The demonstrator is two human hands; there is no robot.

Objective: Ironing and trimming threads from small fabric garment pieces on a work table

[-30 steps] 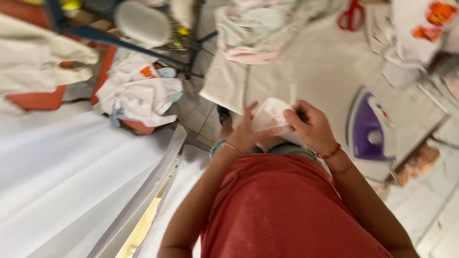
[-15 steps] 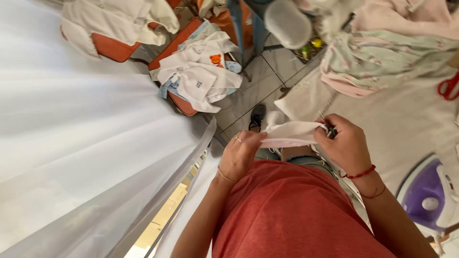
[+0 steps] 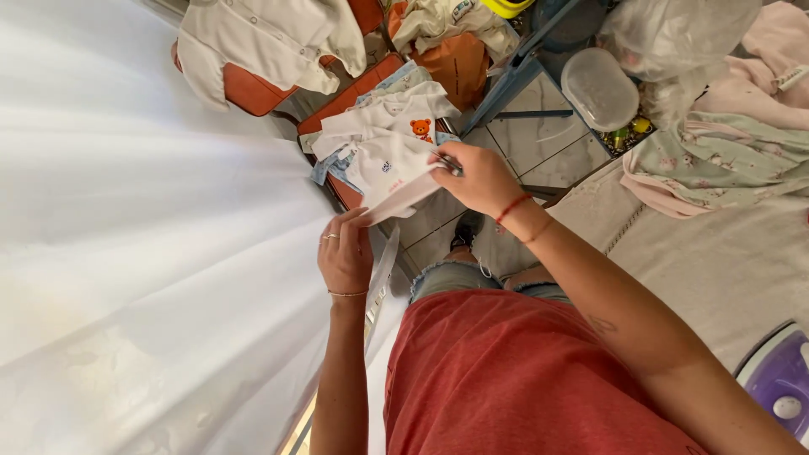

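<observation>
At frame centre, both hands pinch the small folded white garment [image 3: 403, 195]; left hand [image 3: 344, 253] should grip its lower corner firmly; right hand [image 3: 480, 177] keeps the top edge taut.

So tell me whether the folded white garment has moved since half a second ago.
Yes. The folded white garment, held by the left hand and right hand, now overlaps the clothes pile on the orange chair; earlier it was short of it.

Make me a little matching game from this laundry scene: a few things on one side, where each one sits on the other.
Things:
1. folded white garment
2. purple iron
3. clear plastic tub
4. bear-print top

Places:
A. bottom right corner
B. on the orange chair
C. between both hands
D. on the tiled floor, top centre

Pairs: 1-C, 2-A, 3-D, 4-B
</observation>
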